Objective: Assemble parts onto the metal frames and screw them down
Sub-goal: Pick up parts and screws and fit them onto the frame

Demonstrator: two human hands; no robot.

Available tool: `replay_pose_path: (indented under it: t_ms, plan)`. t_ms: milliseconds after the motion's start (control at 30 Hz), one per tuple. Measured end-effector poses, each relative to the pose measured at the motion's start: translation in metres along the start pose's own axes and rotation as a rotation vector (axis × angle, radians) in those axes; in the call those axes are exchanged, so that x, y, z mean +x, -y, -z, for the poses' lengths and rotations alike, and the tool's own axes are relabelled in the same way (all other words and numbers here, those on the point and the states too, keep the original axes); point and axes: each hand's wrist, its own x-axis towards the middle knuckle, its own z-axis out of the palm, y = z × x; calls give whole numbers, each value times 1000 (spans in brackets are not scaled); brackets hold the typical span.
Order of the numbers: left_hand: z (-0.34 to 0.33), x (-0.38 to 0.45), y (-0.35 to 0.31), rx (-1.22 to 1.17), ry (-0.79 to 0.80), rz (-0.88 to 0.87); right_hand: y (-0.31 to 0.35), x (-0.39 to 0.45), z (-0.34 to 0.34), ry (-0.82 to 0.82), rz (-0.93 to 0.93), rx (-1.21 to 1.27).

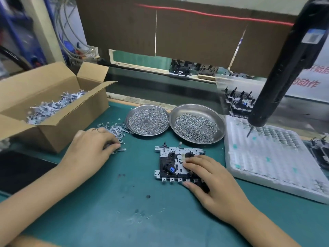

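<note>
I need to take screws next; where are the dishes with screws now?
In the head view, two round metal dishes of screws sit side by side at the mat's far edge, just beyond the metal frame, between the cardboard box and white tray.

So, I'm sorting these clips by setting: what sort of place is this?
Most likely a factory assembly bench: two steel dishes of screws, a hanging electric screwdriver, and a cardboard box of small metal parts beside the metal frame.
</note>
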Motion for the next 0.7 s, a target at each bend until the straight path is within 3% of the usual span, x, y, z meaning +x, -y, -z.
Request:
replay_pose_path:
  t_ms: [233, 467, 567, 700]
  plan:
    - [14, 12, 1, -406, 73, 180, -1, 0, -1, 8, -14, 15]
    - [20, 16, -15, -711, 108, 158, -1, 1, -1, -43, 8, 32]
    - [15, 4, -40, -716, 137, -119, 1, 1, 0, -202, 30, 105]
    - [-4, -6, -78, -257, 62, -726, 0, 11, 4, -304, 25, 217]
